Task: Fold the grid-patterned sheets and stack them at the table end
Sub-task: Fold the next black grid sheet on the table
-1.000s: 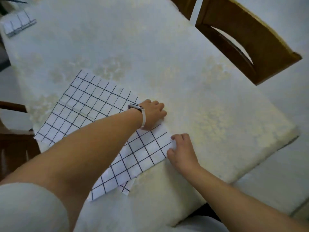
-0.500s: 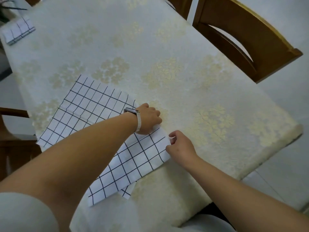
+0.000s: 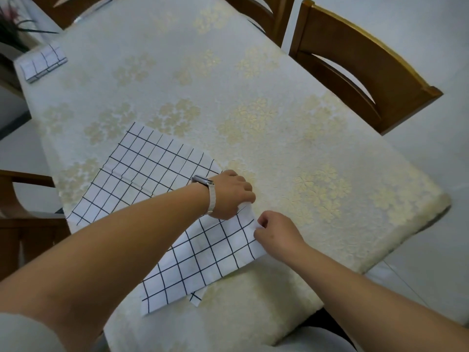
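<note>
A white sheet with a black grid (image 3: 152,174) lies spread on the near left part of the table (image 3: 279,110). My left hand (image 3: 233,194), with a watch on the wrist, pinches the sheet's right edge, which is lifted and curling a little. My right hand (image 3: 276,229) pinches the same edge just below it, near the right corner. A corner of a second grid sheet (image 3: 196,298) pokes out under the near edge. A folded stack of grid sheets (image 3: 43,63) sits at the far left end of the table.
A cream tablecloth with gold flower patterns covers the table. Wooden chairs stand at the right (image 3: 355,67), at the far end (image 3: 261,13) and at the left (image 3: 22,199). A plant (image 3: 12,31) is at the far left corner.
Both hands went from resting flat on the sheet's right edge to pinching it. The edge has lifted slightly and my hands have come closer together.
</note>
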`<action>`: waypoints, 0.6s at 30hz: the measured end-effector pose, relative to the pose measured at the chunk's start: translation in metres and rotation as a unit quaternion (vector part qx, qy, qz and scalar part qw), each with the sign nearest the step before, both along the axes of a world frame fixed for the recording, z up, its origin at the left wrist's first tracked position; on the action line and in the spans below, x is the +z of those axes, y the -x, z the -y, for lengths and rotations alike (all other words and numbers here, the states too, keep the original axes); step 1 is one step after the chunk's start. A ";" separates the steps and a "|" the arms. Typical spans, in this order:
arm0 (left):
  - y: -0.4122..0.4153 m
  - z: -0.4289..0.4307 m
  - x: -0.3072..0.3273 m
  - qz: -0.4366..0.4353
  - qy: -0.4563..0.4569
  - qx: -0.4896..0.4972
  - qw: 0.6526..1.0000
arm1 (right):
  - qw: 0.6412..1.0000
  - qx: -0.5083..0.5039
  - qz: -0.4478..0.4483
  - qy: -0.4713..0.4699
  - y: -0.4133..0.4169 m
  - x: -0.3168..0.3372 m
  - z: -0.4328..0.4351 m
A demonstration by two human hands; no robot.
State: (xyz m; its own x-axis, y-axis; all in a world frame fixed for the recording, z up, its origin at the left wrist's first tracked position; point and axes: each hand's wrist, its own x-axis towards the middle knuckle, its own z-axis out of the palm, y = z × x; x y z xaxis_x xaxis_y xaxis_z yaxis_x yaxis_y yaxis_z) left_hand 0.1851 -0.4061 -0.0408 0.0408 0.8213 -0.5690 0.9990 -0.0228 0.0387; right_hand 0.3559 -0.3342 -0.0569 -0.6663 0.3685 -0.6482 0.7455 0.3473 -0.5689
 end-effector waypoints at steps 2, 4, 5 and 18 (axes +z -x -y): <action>-0.009 -0.002 0.002 0.006 -0.003 0.004 1.000 | 1.000 0.010 -0.005 -0.012 -0.006 0.007 -0.003; -0.014 -0.005 0.004 0.008 -0.012 0.004 1.000 | 0.999 0.026 -0.010 -0.030 -0.013 0.013 -0.007; -0.015 -0.006 0.004 0.006 -0.021 0.001 1.000 | 0.998 0.032 -0.014 -0.043 -0.017 0.016 -0.009; -0.005 0.014 0.034 -0.034 -0.121 0.028 0.992 | 0.981 0.059 -0.057 -0.176 -0.036 0.054 -0.016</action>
